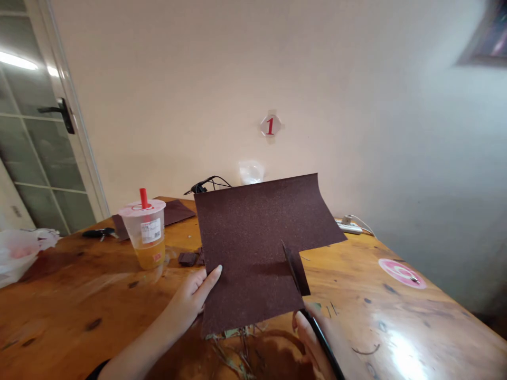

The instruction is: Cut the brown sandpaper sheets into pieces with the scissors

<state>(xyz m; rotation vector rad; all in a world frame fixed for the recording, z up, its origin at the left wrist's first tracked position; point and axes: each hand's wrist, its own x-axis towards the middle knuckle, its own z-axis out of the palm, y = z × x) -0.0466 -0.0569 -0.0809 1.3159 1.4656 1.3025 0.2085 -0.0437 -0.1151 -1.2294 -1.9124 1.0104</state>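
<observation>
A dark brown speckled sheet (249, 253) is held up in front of me, tilted, with its right side stepped and a narrow flap beside a slit. My left hand (202, 290) pinches its lower left edge, thumb on the face and fingers behind. My right hand (312, 332) is closed around a long black-handled cutting tool (322, 338) at the sheet's lower right. The tool's dark narrow blade lies along the slit; whether it is a knife or scissors I cannot tell. Below the sheet, partly covered, lie thin dry stems (237, 353).
On the wooden table (119, 311) stand a lidded drink cup (144, 232) with a red straw, and small brown pieces (188, 258). Another brown sheet (178, 211), keys (99, 233) and a white plastic bag (21, 253) are left. A power strip (348, 227) and pink sticker (402, 273) are right.
</observation>
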